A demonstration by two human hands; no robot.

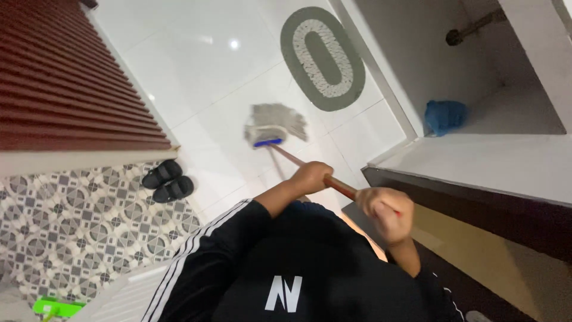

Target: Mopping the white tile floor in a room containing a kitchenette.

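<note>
I hold a string mop with a reddish-brown wooden handle in both hands. My left hand grips the handle lower down, nearer the mop head. My right hand grips it higher up, close to my body. The grey-white mop head, with a blue clamp, rests on the white tiled floor ahead of me. My black sleeve with white stripes fills the lower middle of the view.
An oval grey-and-white rug lies beyond the mop head. A pair of black sandals sits by the patterned tile on the left. A blue bag lies in a white recess at right. A green object shows bottom left.
</note>
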